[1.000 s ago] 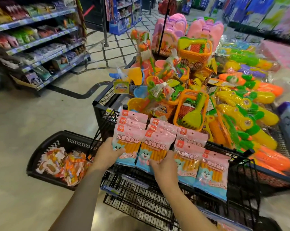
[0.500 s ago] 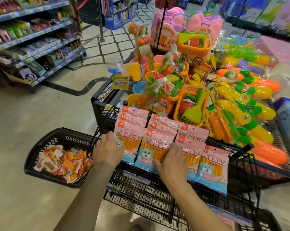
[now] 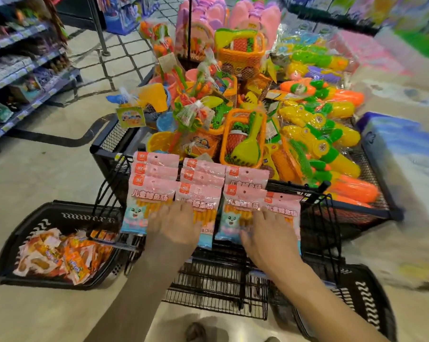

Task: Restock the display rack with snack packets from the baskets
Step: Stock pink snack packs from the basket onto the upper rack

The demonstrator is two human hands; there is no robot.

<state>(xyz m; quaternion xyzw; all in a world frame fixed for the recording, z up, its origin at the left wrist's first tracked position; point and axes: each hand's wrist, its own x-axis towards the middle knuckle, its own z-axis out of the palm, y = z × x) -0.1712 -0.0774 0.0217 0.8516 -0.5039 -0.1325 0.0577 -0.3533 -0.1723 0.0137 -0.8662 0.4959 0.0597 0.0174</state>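
Flat and spread, left hand [image 3: 174,227] and right hand [image 3: 270,239] press the packets [image 3: 201,186]. Both have slid rightward; this row looks settled.

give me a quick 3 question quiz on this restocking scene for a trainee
1. True or false: the left hand holds a pink packet lifted clear of the display rack.
2. Where does the basket of orange packets sit? A) on the floor left of the rack B) in the person's arms C) hung on the rack
3. Fill in: the pink packets hang in ___ columns.

Key: 1 false, the left hand and the right hand both lie flat on hanging packets. 2 A. 3 four.
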